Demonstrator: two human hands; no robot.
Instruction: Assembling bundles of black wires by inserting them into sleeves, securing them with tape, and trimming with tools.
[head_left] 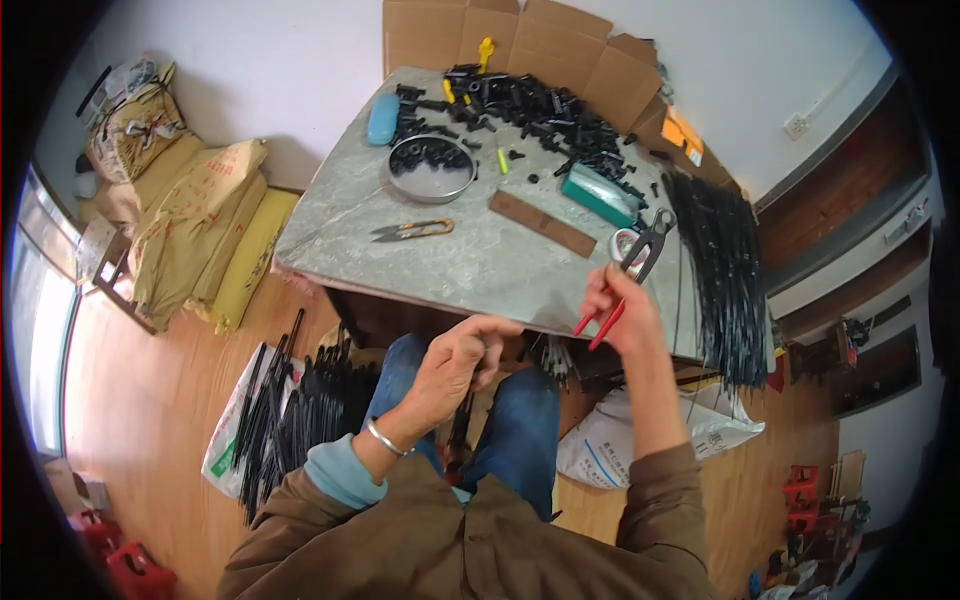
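My right hand point(622, 312) grips red-handled pincers point(640, 255), their dark jaws raised over the right part of the grey table point(470, 265). My left hand point(460, 365) is closed around a thin black rod point(462, 425) that hangs down between my knees, just below the table's front edge. A bundle of long black rods point(722, 270) lies along the table's right side, next to the pincers. Small thread snips point(412, 231) lie on the table to the left.
A heap of small black parts point(540, 112) covers the table's back, with a round metal tin point(432, 168), a blue case point(382, 118), a green box point(598, 197) and a brown strip point(541, 223). Black rods on a white bag point(285, 415) lie on the floor; yellow sacks point(205, 235) at left.
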